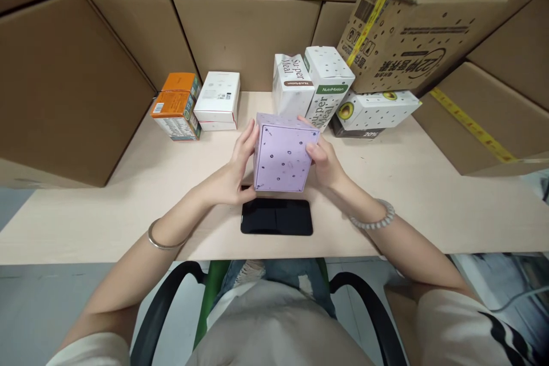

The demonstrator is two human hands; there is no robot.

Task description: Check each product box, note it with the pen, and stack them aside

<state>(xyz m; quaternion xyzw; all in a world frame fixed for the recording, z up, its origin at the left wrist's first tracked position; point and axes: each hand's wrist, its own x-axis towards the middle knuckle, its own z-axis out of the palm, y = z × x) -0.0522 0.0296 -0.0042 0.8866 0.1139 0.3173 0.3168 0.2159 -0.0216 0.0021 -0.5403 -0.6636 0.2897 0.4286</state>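
The two hands hold a purple box (283,159) between them, in front of the person and over the pale counter (171,229). The left hand (241,168) is spread, with its thumb low and its fingers higher up, and it touches the left side of the box. The right hand (323,159) pinches the upper right part, with its thumb on the side we see and a finger up at the top edge. The box has little dark rings and dots on it. A black phone (277,217) lies flat on the counter, just on the person's side of the box. Farther back on the left are orange boxes (178,106), and right beside them are flat white boxes (218,100), one on top of the other. Behind the purple box, a bit to the right, two white Su-per Meal boxes (328,88) stand side by side. Next to them, a white box with an avocado picture (373,110) lies on a dark box (358,132) that says 20%. Big brown boxes (244,34) make a wall at the back.
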